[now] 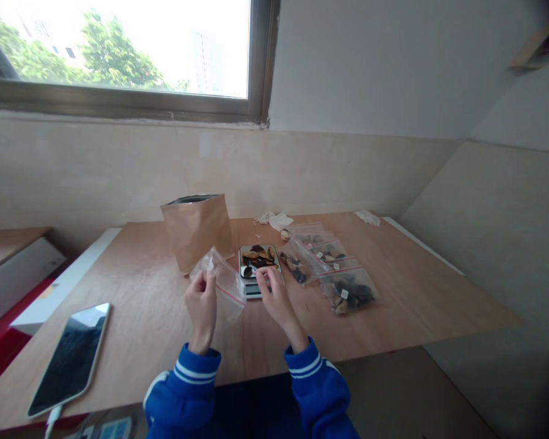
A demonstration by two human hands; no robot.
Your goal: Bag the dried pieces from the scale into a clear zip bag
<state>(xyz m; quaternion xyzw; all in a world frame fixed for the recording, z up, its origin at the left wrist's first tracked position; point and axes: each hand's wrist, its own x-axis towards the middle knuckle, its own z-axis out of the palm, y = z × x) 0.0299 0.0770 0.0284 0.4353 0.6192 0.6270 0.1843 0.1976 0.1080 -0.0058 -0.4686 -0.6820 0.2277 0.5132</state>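
Observation:
My left hand [202, 303] pinches a clear zip bag [229, 283] with a red seal line; the bag hangs slack to its right. Just right of it stands a small digital scale [252, 289], its pan loaded with dried brown and dark slices [261, 255] that look like dried mushroom or herb pieces. My right hand [274, 297] is at the scale's front right corner, thumb and forefinger curled with their tips close together. Whatever may lie between those tips is too small to make out.
Behind the left hand stands an open brown paper pouch [199, 228]. Several filled zip bags [348, 291] overlap right of the scale. Crumpled white tissue [277, 219] lies at the back. A phone or tablet [71, 360] with a cable rests at the table's left [132, 329].

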